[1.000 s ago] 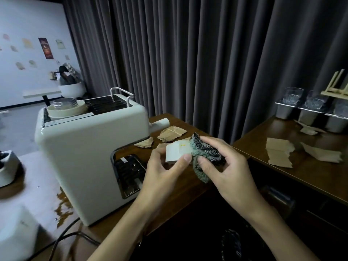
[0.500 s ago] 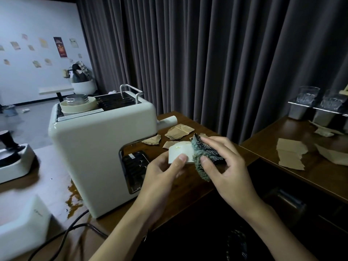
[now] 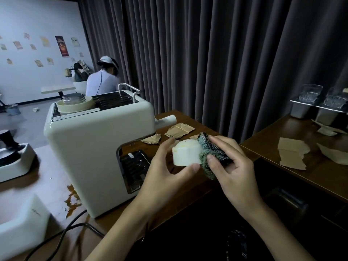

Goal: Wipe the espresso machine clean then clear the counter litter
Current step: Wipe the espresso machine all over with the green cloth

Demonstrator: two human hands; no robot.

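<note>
Head view: the left hand (image 3: 165, 166) holds a small cream plastic part (image 3: 185, 155) in a pinching grip at centre. The right hand (image 3: 231, 166) pinches a grey-green woven cloth (image 3: 206, 157) against its three-o'clock end. At nine o'clock the cream boxy espresso machine (image 3: 98, 147) stands on the brown wooden table (image 3: 190, 119), with torn tan paper scraps (image 3: 178, 129) at twelve. This looks like the wiping step; next, the part needs turning to reach its unwiped faces.

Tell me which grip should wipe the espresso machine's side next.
Probably the right grip: it holds the cloth. The left grip is nearer the espresso machine but holds a white part, so it would need emptying first.
</note>
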